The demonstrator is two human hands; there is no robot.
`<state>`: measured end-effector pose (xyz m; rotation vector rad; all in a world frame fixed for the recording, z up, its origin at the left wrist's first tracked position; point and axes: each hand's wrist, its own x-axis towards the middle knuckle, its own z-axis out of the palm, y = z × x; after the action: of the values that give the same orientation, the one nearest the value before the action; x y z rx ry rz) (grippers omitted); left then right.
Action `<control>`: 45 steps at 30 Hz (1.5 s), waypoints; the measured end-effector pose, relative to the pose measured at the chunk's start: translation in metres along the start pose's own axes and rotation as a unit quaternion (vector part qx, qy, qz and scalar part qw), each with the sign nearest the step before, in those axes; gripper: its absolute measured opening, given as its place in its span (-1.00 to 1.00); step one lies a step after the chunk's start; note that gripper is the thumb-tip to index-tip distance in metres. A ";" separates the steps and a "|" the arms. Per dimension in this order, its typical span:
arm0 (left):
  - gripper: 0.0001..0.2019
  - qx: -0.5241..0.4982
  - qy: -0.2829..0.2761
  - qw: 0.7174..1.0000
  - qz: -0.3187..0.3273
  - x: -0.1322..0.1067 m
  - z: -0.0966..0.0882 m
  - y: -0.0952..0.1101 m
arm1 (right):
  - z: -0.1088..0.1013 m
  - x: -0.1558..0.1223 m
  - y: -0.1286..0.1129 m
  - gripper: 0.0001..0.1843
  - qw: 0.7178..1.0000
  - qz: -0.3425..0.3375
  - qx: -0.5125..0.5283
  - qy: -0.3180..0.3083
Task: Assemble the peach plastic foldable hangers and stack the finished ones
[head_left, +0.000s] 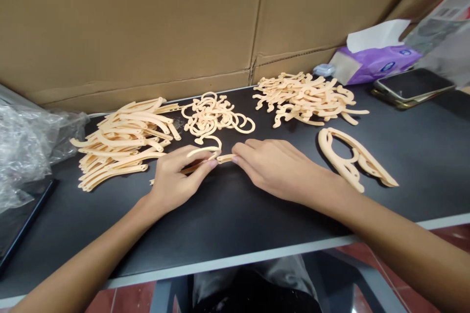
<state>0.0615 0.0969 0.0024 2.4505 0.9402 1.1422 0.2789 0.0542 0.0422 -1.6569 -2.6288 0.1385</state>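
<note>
On the black table (235, 215), my left hand (176, 176) pinches a cream plastic hook piece (205, 149) and an arm piece beneath it. My right hand (271, 166) grips the end of another cream plastic arm piece (225, 158), fingertips meeting the left hand's. A pile of long curved arm pieces (121, 139) lies to the left. A pile of hooks (215, 115) sits just behind the hands. A third pile of small curved pieces (304, 98) lies at the back right. An assembled cream hanger (352, 156) rests to the right of my right hand.
A cardboard wall (183, 19) stands behind the table. Crumpled clear plastic bags (25, 142) lie at the left. A purple tissue pack (374, 58) and a phone (411, 85) sit at the back right. The table's front edge (257, 257) runs near my body.
</note>
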 end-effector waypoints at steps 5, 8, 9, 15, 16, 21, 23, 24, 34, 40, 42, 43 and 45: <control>-0.96 -0.021 -0.039 0.999 -0.029 0.003 -0.004 0.001 | -0.006 -0.001 0.001 -0.64 0.998 0.029 -0.009 -0.054; -0.95 -0.030 -0.061 0.997 -0.031 0.004 -0.006 0.000 | -0.003 -0.003 0.004 -0.60 0.998 0.023 0.025 -0.058; -0.95 -0.031 -0.064 0.997 -0.034 0.005 -0.007 0.000 | -0.002 -0.003 0.006 -0.59 0.997 0.018 0.049 -0.057; -0.92 -0.055 -0.038 0.996 -0.053 0.005 -0.006 -0.006 | -0.002 -0.003 0.018 -0.62 0.964 -0.039 0.255 -0.067; -0.92 -0.056 -0.036 0.996 -0.053 0.005 -0.006 -0.007 | -0.003 -0.001 0.019 -0.64 0.957 -0.053 0.275 -0.071; -0.94 -0.068 -0.038 0.996 -0.039 0.005 -0.006 -0.009 | 0.000 0.013 0.023 -0.67 0.938 -0.137 0.318 -0.009; -0.93 -0.079 -0.046 0.995 -0.035 0.004 -0.006 -0.008 | 0.004 0.016 0.024 -0.62 0.939 -0.152 0.307 0.046; -0.93 -0.085 -0.050 0.995 -0.035 0.004 -0.006 -0.008 | 0.006 0.016 0.025 -0.60 0.942 -0.153 0.291 0.068; -0.94 -0.077 -0.072 0.993 -0.045 0.004 -0.007 -0.006 | 0.012 0.000 0.024 -0.63 0.995 -0.038 0.085 0.035; -0.94 -0.037 -0.073 0.997 -0.002 0.005 -0.007 -0.006 | 0.005 -0.002 0.021 -0.66 0.998 -0.041 0.046 0.028; -0.94 -0.027 -0.069 0.997 0.004 0.004 -0.006 -0.006 | 0.005 -0.003 0.021 -0.67 0.998 -0.041 0.025 0.037; -0.95 -0.020 -0.065 0.998 0.004 0.004 -0.006 -0.006 | 0.005 -0.003 0.021 -0.67 0.998 -0.042 0.013 0.044; -0.95 -0.002 -0.052 0.999 0.008 0.003 -0.005 -0.004 | 0.005 -0.004 0.021 -0.68 0.997 -0.048 -0.009 0.062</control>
<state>0.0576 0.1016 0.0053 2.4908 0.8888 1.0093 0.2995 0.0594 0.0352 -1.4875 -2.6174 0.0073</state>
